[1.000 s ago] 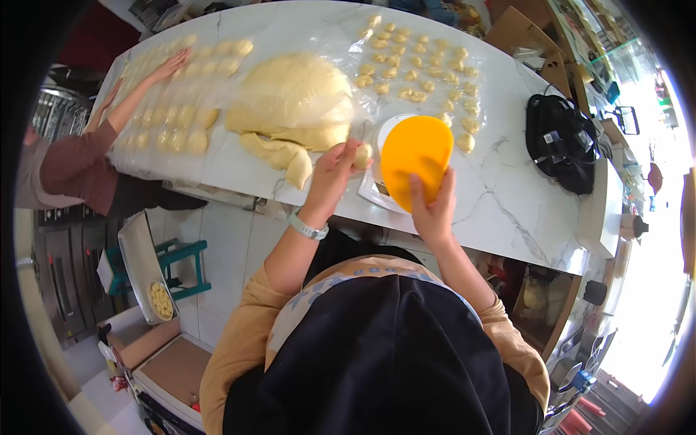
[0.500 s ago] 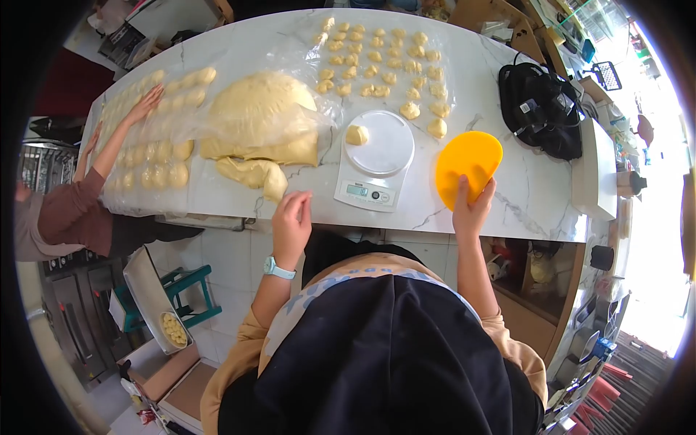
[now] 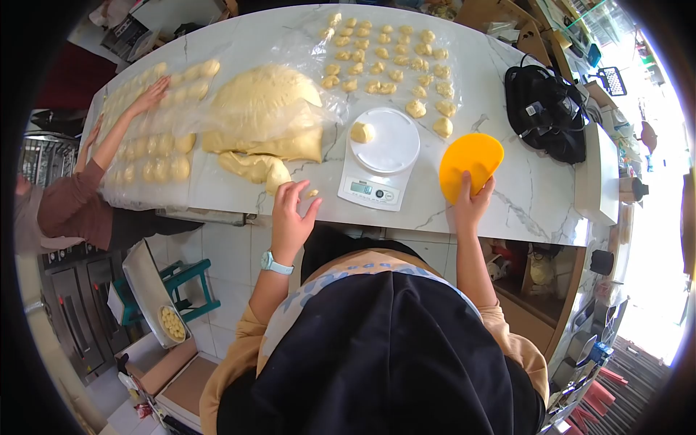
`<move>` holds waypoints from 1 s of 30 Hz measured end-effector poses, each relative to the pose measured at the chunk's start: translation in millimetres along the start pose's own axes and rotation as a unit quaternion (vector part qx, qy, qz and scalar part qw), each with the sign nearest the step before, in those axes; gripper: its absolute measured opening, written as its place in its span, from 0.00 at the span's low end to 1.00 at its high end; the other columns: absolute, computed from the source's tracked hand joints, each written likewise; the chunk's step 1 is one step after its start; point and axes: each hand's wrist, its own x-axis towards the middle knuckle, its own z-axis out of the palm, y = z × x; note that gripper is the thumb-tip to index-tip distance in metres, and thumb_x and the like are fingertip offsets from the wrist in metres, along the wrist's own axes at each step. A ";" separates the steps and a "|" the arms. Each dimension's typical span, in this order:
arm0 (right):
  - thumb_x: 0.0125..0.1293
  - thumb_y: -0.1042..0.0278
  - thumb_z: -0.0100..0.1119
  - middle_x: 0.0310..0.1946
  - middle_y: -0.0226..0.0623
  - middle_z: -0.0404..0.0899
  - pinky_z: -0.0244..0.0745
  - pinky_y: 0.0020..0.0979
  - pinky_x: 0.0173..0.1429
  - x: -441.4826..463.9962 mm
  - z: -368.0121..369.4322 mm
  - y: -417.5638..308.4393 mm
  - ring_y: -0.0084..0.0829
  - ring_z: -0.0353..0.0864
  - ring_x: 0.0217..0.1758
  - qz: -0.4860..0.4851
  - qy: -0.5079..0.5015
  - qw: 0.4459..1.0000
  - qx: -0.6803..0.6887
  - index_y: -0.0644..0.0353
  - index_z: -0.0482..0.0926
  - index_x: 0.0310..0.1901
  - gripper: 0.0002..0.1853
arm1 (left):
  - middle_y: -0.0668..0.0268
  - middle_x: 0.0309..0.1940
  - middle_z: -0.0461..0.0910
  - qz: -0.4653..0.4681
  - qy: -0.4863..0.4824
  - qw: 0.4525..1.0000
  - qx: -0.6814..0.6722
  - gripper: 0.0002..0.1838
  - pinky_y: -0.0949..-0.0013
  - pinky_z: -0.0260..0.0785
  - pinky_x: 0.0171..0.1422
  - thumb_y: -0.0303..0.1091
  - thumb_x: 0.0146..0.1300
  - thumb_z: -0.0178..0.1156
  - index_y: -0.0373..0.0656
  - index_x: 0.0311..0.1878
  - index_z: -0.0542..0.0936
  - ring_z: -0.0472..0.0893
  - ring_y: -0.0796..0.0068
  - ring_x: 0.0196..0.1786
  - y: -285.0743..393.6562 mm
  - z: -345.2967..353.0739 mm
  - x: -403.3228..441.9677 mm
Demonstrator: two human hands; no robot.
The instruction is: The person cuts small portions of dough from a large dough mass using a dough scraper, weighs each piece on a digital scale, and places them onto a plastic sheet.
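A yellow scraper [image 3: 470, 161] is in my right hand [image 3: 471, 203], held over the table right of the scale. My left hand [image 3: 292, 217] has its thumb and fingers apart, at the table edge by the tip of a dough strip [image 3: 250, 167]. A tiny dough bit [image 3: 313, 193] lies beside its fingertips. On the round plate of the white scale [image 3: 384, 148] sits one dough piece [image 3: 362, 132], and the display is lit. The large dough mass [image 3: 268, 105], partly under plastic film, lies behind the strip.
Several small dough pieces [image 3: 396, 75] lie in rows at the back. A co-worker's hand [image 3: 151, 94] rests on film-covered dough balls [image 3: 163, 170] at left. A black bag [image 3: 545, 112] is at right. A tray [image 3: 151, 286] stands below the table at left.
The dough piece in my left hand was put on the scale. My left hand moved back and opened beside the dough strip. The scraper moved right, away from the scale.
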 end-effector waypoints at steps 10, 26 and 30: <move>0.67 0.62 0.58 0.45 0.42 0.76 0.70 0.30 0.53 -0.5 1.5 2.0 0.32 0.76 0.48 0.002 -0.003 1.000 0.007 0.65 0.66 0.55 0.22 | 0.55 0.44 0.77 0.196 -0.180 0.964 0.004 0.15 0.63 0.71 0.54 0.25 0.58 0.59 0.39 0.51 0.78 0.77 0.58 0.49 41.2 53.1 128.9; 0.67 0.64 0.57 0.44 0.42 0.76 0.71 0.30 0.50 3.8 2.6 -6.9 0.32 0.77 0.46 0.053 0.022 0.998 -0.027 0.66 0.67 0.54 0.20 | 0.62 0.45 0.82 -0.107 -0.353 0.929 -0.007 0.15 0.68 0.71 0.53 0.27 0.63 0.54 0.42 0.52 0.80 0.79 0.71 0.42 -122.2 2.9 382.2; 0.67 0.64 0.57 0.43 0.42 0.77 0.72 0.29 0.49 3.6 6.1 -7.6 0.31 0.78 0.45 0.058 0.031 0.998 -0.002 0.66 0.67 0.54 0.19 | 0.61 0.45 0.81 -0.056 -0.298 0.941 -0.149 0.17 0.69 0.71 0.53 0.28 0.61 0.60 0.41 0.55 0.78 0.80 0.72 0.42 -112.2 55.4 385.6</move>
